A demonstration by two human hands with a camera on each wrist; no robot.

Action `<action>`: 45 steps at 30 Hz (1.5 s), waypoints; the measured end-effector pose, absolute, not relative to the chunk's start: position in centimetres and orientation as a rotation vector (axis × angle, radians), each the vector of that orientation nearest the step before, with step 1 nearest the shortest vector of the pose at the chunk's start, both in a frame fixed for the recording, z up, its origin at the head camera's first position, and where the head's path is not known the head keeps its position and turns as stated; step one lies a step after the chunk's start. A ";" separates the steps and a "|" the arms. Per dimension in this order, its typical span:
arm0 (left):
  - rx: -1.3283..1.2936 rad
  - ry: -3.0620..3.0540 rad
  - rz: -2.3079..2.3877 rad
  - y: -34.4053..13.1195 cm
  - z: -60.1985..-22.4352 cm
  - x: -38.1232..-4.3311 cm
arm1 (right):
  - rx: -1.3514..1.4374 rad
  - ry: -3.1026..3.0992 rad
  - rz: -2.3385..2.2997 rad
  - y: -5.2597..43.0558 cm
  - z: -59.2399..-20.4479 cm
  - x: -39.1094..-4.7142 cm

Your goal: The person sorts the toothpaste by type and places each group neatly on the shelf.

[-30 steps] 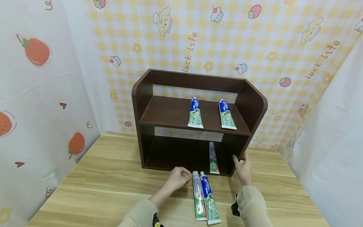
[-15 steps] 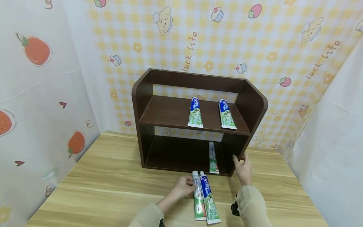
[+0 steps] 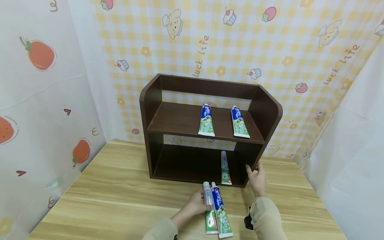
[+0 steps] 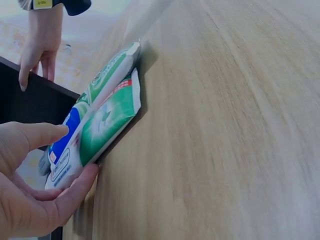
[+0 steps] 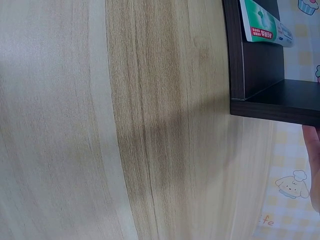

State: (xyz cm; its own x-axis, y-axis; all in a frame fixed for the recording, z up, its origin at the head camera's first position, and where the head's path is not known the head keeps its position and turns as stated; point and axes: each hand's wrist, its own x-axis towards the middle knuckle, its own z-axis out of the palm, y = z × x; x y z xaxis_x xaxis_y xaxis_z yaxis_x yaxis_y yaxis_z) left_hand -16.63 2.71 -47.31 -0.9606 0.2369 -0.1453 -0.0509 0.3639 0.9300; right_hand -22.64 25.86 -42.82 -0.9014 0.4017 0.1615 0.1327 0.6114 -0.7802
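My left hand [image 3: 196, 204] is at a white-and-green toothpaste tube [image 3: 211, 222] lying on the table in front of the shelf. In the left wrist view, the thumb [image 4: 52, 133] reaches over that tube and the fingers curl along its near edge. Against its right side lies a blue-and-green toothpaste tube [image 3: 222, 213], slightly slanted. My right hand [image 3: 258, 180] grips the right side panel of the dark brown two-tier shelf [image 3: 180, 116], thumb on the inner face and fingers outside. In the right wrist view, only part of this hand [image 5: 313, 165] shows beside the panel.
Two blue-and-green tubes [image 3: 206, 120] lie on the upper tier, caps toward the back. One white-and-green tube [image 3: 225, 168] lies on the lower tier near its right wall. The wooden table [image 3: 108, 193] meets a patterned cloth backdrop [image 3: 126, 43] behind the shelf.
My left hand has moved right and toward me, from beside the near white-and-green tube onto it, its thumb now over the tube. The right hand stays on the shelf panel.
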 end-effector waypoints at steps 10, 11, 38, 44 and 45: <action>0.101 2.569 1.435 3.9 -47.5 -16.4 | -0.434 -2.517 1.186 25.9 -42.9 -22.6; 0.094 2.568 1.434 4.0 -47.5 -16.3 | -0.434 -2.521 1.187 25.9 -42.9 -22.6; 0.213 2.247 1.666 2.4 -49.1 -15.9 | -0.418 -2.508 1.142 25.9 -43.4 -22.8; 0.306 2.248 1.732 1.2 -48.8 -16.9 | -0.421 -2.503 1.153 25.9 -43.3 -22.8; 0.326 2.253 1.739 1.1 -48.7 -17.1 | -0.421 -2.501 1.155 25.9 -43.3 -22.8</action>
